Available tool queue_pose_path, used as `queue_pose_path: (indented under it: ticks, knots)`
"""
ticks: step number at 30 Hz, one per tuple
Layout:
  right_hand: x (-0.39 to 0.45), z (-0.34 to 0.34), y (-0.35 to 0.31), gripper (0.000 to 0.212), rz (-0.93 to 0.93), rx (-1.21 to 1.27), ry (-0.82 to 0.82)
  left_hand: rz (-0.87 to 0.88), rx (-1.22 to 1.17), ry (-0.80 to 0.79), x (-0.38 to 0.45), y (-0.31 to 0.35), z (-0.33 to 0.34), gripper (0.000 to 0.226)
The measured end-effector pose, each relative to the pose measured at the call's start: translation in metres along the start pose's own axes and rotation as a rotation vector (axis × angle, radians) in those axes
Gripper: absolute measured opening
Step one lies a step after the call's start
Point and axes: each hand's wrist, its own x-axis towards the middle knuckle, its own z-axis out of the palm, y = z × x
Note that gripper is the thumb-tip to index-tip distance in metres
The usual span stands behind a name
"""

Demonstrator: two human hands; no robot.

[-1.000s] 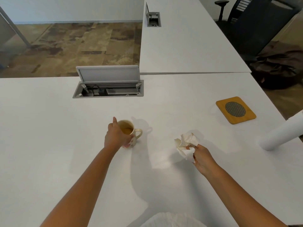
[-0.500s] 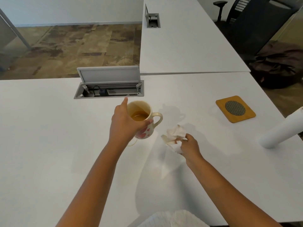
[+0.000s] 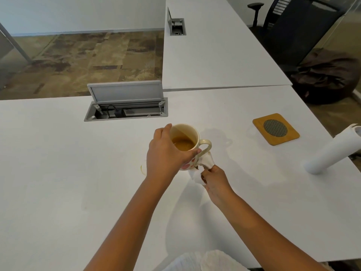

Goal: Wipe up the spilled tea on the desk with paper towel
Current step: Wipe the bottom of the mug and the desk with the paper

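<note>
My left hand [image 3: 165, 153] grips a cream mug [image 3: 185, 141] with red hearts, held lifted above the white desk [image 3: 58, 173] and part full of tea. A thin yellowish arc of tea ring [image 3: 141, 169] shows on the desk just left of my left wrist. My right hand [image 3: 214, 178] pinches a crumpled white paper towel [image 3: 203, 167], which presses against the mug's lower side under the handle. The mug's base is hidden by my left hand and the towel.
A paper towel roll [image 3: 332, 151] lies at the desk's right edge. A wooden coaster [image 3: 275, 129] with a mesh centre sits at the right. An open cable box [image 3: 127, 108] is behind the mug. A black chair [image 3: 293, 26] stands far right.
My left hand lifted the mug off the desk and brought it nearer. My right hand moved the crumpled towel left, up against the mug's underside.
</note>
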Motion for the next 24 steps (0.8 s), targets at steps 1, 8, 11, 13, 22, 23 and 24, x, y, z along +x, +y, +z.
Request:
queue_pose_path:
  ticks: [1,8,11,13,22,23,24]
  knots:
    - [0.001,0.000,0.000,0.017,0.005,-0.001,0.006,0.002,-0.001,0.004,-0.002,0.002,0.001,0.099]
    - [0.003,-0.001,-0.008,0.025,-0.012,0.113,-0.048,0.035,0.014,0.012,-0.002,0.009,-0.002,0.100]
    - [-0.002,0.001,-0.015,0.021,-0.076,0.160,-0.103,0.048,0.025,0.003,0.003,0.011,-0.004,0.100]
    - [-0.004,0.001,-0.017,0.021,-0.112,0.241,-0.179,0.067,0.026,0.015,0.009,0.013,-0.006,0.100]
    - [-0.005,-0.003,-0.017,0.025,0.058,0.876,-0.378,0.140,0.063,-0.011,0.016,0.021,-0.008,0.100]
    - [-0.003,-0.003,-0.017,0.026,0.073,0.915,-0.395,0.147,0.065,-0.008,0.016,0.021,-0.008,0.100]
    - [-0.001,-0.003,-0.018,0.028,0.087,0.947,-0.407,0.151,0.064,-0.005,0.016,0.022,-0.008,0.100]
